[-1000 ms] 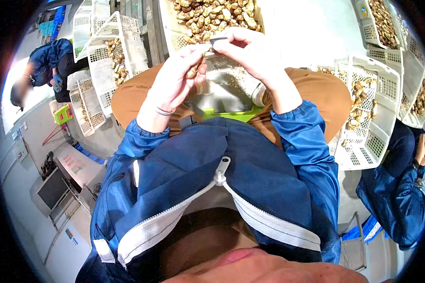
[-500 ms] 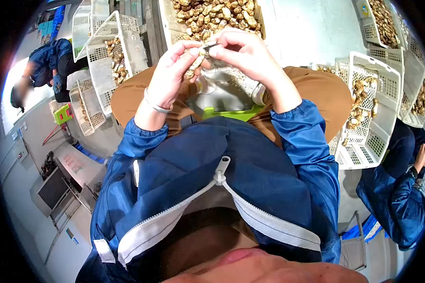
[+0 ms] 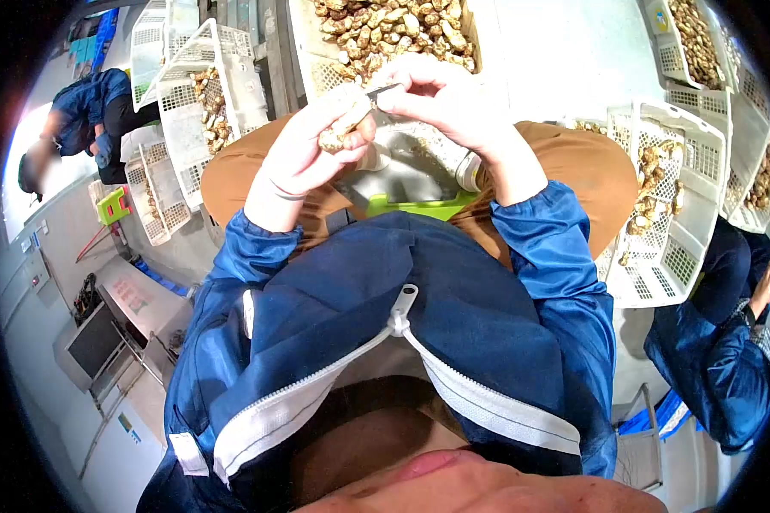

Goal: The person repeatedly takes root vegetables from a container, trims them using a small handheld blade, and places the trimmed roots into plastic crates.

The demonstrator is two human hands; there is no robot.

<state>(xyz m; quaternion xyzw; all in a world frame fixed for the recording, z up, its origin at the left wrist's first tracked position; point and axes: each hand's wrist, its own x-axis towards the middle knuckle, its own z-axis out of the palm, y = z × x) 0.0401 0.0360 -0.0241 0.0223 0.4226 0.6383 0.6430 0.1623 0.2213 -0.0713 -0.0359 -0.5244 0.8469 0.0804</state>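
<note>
- A pale-floored workroom, its grey floor set about with white mesh crates.
- Nearest, a blue jacket; the white tag on it shows no readable lettering.
- Beyond it, brown trousers with knees spread wide, probably to give the hands room, and a lime-green plastic part between them.
- The left hand has its fingers curled round a brown-and-cream piece, seemingly to steady it with one end facing right.
- The right hand pinches a dark blade-like tool, its tip at that end; the short grip likely gives control. Whether they touch, I cannot tell.
- Just beyond, a large crate carries a heap of similar pieces, within easy reach, it seems.
- To the right, a slanted crate holds more; to the left, another crate does too.
- Farther out, blue-clad co-workers sit left and right.
- Far left, a pale cabinet bears reddish characters, too blurred to read; no brand is legible.
</note>
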